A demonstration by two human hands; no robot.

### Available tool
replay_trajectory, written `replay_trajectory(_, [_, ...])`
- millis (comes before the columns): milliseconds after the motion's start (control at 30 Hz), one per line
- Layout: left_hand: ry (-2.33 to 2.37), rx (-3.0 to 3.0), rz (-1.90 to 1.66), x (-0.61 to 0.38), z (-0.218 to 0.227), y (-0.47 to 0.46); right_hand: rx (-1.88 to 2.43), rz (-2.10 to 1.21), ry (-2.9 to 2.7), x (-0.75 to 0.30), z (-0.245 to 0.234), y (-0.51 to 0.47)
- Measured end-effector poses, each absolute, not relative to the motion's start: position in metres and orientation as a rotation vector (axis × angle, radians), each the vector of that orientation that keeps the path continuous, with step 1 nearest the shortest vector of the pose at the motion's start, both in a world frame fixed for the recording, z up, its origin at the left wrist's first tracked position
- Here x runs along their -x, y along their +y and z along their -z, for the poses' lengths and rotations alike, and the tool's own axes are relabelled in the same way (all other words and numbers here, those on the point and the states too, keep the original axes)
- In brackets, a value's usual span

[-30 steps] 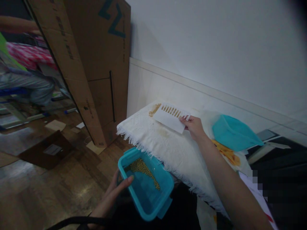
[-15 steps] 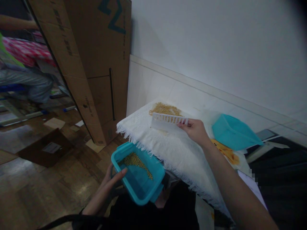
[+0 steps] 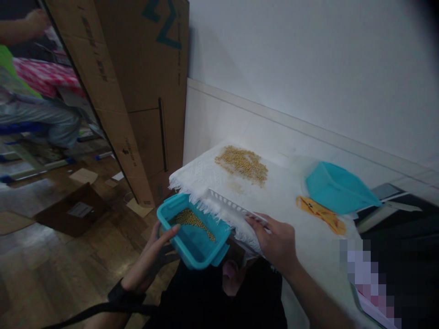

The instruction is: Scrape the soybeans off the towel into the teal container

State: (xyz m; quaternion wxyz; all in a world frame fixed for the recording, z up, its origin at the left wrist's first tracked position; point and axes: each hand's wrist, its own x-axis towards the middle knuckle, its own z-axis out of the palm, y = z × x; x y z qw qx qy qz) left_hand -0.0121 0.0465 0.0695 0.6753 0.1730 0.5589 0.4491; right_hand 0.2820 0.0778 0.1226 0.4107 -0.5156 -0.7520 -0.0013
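Observation:
My left hand (image 3: 161, 249) is closed on the near left rim of a turquoise plastic box (image 3: 202, 258), held tilted just off the table's fringed edge. Yellow soybeans (image 3: 188, 218) lie gathered along one side inside the box. In my right hand (image 3: 276, 237) is a thin white plastic scraper (image 3: 228, 201) with a row of slots along its upper edge. It stands at the cloth's front edge, right above the box. Farther back, a patch of soybeans (image 3: 242, 163) is spread over the white cloth (image 3: 199, 167).
To the right on the cloth lie a turquoise scoop-like container (image 3: 338, 187) and a crumpled orange cloth (image 3: 320, 214). A tall cardboard box (image 3: 151, 105) stands to the left of the table. A wall runs behind it. Another person's arm (image 3: 20, 31) shows at far left.
My right hand has drawn the scraper from the soybean patch toward me, to the cloth's front edge. The patch now shows whole. The box in my left hand has shifted slightly up.

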Motion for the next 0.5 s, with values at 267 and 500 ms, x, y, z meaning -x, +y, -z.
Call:
replay_trajectory(267, [1.252,-0.394,-0.988,0.01,-0.073,0.045,1.608,0.513,-1.577,-0.316,-0.119,0.077])
replay_trajectory(500, [1.244,-0.402,-0.992,0.007,-0.067,0.038,1.514,0.758,-1.719,-0.273,-0.089,0.093])
